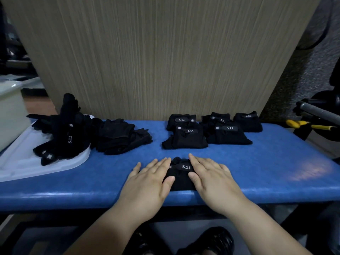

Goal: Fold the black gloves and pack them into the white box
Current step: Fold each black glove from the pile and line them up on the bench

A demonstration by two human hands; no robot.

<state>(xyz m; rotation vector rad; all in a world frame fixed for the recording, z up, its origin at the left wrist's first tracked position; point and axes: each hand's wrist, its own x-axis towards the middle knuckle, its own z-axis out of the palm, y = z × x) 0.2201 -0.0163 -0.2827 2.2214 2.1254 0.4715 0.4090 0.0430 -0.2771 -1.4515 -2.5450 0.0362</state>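
Two bare hands, palms down, on one folded black glove (181, 176) at the near edge of a blue padded bench (276, 162). Left hand (147, 183) flat over the glove's left side, fingers straight and slightly spread, thumb touching the fabric. Right hand (213, 179) flat over the right side in the same way, thumb also on the fabric. Pinching nothing, curling round nothing. Between the two thumbs, a strip of the glove in view, with a label reading 5.11.

Farther back on the bench, right of centre, five folded gloves (211, 129) close together, labels facing up, well apart from the hands. Back left, a loose heap of unfolded gloves (119, 137), touching a second heap (60, 133) on a flat white tray (18, 162) that overhangs the bench's left end. Beyond the tray, at the left border, part of a white box (9, 111), blurred.

Behind the bench, an upright wood-grain panel (156, 61). Far right, a yellow-handled tool (309, 125). Below the bench, black shoes (211, 240).
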